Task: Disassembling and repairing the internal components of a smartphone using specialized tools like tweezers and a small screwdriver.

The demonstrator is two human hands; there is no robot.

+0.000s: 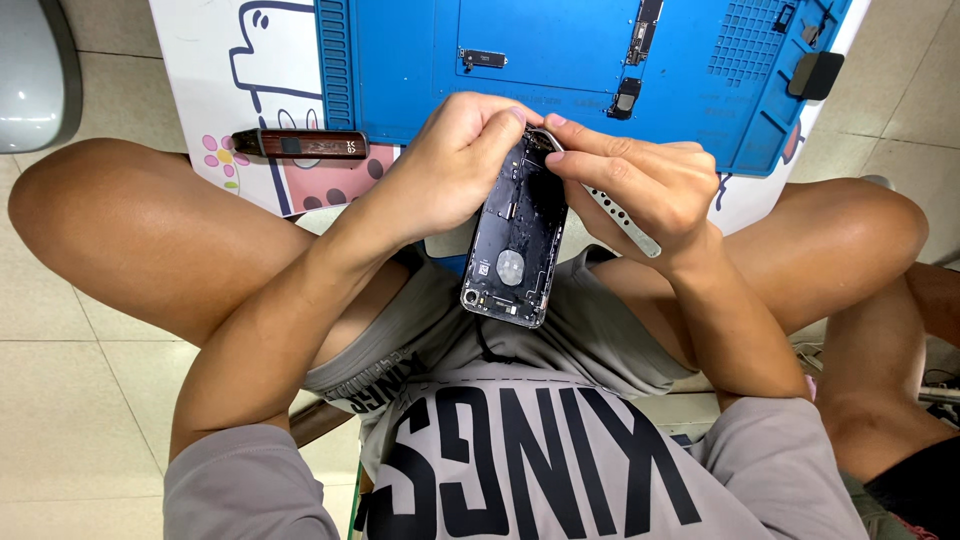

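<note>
Left hand (pixel 455 160) closed round opened phone shell (pixel 518 235), held upright over lap. Right hand (pixel 640 180) fingers pinched on metal tweezers (pixel 625 215), tips at shell's top edge. Blue work mat (pixel 560 60) on tabletop beyond; dark pen-like device (pixel 300 145) beside mat.

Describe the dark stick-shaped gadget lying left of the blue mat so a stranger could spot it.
Find the blue work mat on the low table. Just off its lower-left corner lies a slim dark-brown device, flat on a cartoon-printed sheet. Unlike the small phone parts, it's long and off the mat.
</note>
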